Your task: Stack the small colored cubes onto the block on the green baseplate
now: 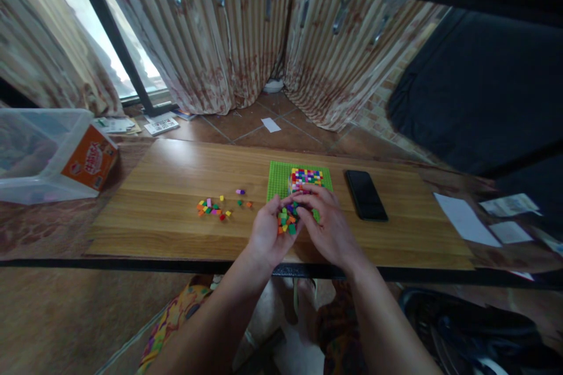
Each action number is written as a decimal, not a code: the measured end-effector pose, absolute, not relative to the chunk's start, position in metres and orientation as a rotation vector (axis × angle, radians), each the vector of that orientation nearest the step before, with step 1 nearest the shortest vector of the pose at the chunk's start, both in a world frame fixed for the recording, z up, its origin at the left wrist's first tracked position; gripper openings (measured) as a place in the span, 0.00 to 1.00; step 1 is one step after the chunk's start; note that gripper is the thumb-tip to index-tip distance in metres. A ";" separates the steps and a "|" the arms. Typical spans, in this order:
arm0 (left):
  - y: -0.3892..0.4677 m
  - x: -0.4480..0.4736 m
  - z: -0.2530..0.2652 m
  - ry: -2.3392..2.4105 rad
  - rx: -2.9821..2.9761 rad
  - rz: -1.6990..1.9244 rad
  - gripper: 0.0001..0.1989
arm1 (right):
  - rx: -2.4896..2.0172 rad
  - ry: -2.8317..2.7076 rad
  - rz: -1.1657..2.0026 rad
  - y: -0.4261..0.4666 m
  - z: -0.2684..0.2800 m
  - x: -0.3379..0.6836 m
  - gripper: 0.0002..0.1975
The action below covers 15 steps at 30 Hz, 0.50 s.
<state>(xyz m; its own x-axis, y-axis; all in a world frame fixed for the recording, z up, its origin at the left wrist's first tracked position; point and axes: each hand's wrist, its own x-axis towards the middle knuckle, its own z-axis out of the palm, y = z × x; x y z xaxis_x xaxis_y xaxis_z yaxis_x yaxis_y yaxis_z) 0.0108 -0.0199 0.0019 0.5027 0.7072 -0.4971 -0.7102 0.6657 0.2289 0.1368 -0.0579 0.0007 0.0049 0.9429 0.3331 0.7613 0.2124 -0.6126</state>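
Observation:
My left hand (267, 231) is cupped palm up, holding a small heap of coloured toy bricks (288, 220) in orange, green, blue and yellow. Over that heap bends my right hand (326, 220), its thumb and fingers curled together at the bricks; what lies between the fingertips is hidden. Just behind both hands is a green studded baseplate (278, 174). A block of many-coloured bricks (307, 176) is built up on its right part, partly covered by my right hand.
Loose bricks (210, 208) are scattered on the wooden tabletop (145, 211) to the left. A black phone (366, 195) lies right of the baseplate. A clear plastic bin (48, 181) with an orange label stands far left, and white paper (466, 220) lies far right.

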 end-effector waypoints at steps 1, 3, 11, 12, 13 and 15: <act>-0.020 0.011 0.002 0.598 0.007 0.851 0.17 | -1.587 -1.785 0.338 -0.058 0.000 0.138 0.12; -0.021 0.011 0.002 0.594 0.027 0.846 0.17 | -1.592 -1.777 0.351 -0.057 0.000 0.140 0.12; -0.023 0.010 0.001 0.653 0.067 0.814 0.13 | -1.585 -1.869 0.406 -0.055 -0.003 0.144 0.15; -0.023 0.010 0.001 0.658 0.068 0.808 0.13 | -1.577 -1.872 0.415 -0.055 -0.003 0.144 0.15; -0.023 0.010 0.001 0.661 0.069 0.798 0.13 | -1.569 -1.866 0.426 -0.055 -0.003 0.145 0.15; -0.022 0.011 0.001 0.667 0.072 0.778 0.13 | -1.556 -1.832 0.456 -0.056 -0.003 0.145 0.13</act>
<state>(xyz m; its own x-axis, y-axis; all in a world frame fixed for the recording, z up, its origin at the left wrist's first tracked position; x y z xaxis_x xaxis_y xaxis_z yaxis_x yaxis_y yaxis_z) 0.0108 -0.0224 0.0005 0.5195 0.6705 -0.5297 -0.6263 0.7205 0.2978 0.1451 -0.0557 -0.0028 -0.0530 0.9613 0.2703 0.7227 0.2237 -0.6540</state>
